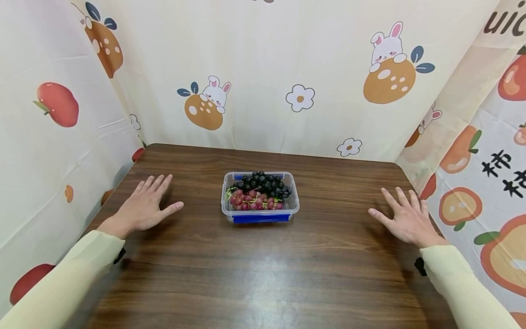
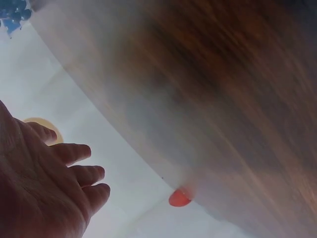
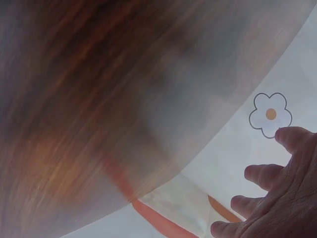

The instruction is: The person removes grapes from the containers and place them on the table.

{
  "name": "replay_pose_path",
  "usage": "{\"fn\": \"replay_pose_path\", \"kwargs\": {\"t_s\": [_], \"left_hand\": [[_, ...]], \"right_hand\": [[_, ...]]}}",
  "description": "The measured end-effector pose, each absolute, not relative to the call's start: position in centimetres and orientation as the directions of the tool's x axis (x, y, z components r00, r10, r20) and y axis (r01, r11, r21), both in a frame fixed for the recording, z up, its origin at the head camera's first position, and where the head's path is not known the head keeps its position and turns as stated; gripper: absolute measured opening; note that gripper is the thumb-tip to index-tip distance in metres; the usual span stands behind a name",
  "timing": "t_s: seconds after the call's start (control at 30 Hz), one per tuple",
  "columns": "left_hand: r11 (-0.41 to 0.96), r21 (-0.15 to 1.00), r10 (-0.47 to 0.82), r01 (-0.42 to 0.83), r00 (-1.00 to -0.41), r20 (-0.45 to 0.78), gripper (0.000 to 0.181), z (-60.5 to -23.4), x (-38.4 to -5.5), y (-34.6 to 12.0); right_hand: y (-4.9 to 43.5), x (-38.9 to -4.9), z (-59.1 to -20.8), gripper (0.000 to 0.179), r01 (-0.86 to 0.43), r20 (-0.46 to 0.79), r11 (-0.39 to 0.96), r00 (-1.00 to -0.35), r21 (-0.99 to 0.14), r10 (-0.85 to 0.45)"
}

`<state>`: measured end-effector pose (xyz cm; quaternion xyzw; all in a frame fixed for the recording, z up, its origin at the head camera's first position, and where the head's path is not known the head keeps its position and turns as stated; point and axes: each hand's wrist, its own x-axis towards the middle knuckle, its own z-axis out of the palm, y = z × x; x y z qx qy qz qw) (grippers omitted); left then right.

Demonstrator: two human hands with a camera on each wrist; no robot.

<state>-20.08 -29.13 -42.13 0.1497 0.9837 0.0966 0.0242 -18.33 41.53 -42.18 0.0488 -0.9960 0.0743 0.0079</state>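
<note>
In the head view a clear plastic food box (image 1: 228, 213) with blue clips stands near the middle of the table. Dark grapes (image 1: 267, 183) fill its back part, and red grapes (image 1: 255, 201) lie along the front with some green stems showing. To the left of the box, my left hand (image 1: 145, 205) is over the table with fingers spread, holding nothing. On the far right my right hand (image 1: 407, 219) is likewise spread and bare. Both hands are well apart from the box. Each wrist view shows straight, separated fingers on the left hand (image 2: 44, 183) and right hand (image 3: 277, 193).
The brown wood-grain table (image 1: 263, 265) has rounded back corners. A cream curtain (image 1: 263, 55) printed with rabbits, flowers and fruit hangs behind its far edge. More printed cloth (image 1: 33, 160) runs along the left side, and a fruit-patterned cloth (image 1: 472, 237) along the right.
</note>
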Motion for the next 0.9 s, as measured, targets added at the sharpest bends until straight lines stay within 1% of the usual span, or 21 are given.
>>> {"fn": "replay_pose_path", "kwargs": {"t_s": [0.27, 0.63, 0.9], "left_hand": [[0.928, 0.227, 0.304, 0.295, -0.953, -0.002, 0.099, -42.3, -20.2, -28.7], [0.923, 0.240, 0.319, 0.302, -0.947, -0.034, 0.098, -42.1, -20.1, -28.1], [0.916, 0.252, 0.330, 0.312, -0.943, -0.030, 0.098, -41.9, -20.0, -27.6]], "right_hand": [[41.1, -18.3, -42.1, 0.095, -0.110, 0.034, 0.984, -0.994, -0.141, -0.107], [40.7, -18.2, -42.2, 0.094, -0.117, 0.037, 0.982, -0.993, -0.148, -0.113], [40.2, -18.1, -42.2, 0.094, -0.125, 0.031, 0.979, -0.992, -0.159, -0.121]]}}
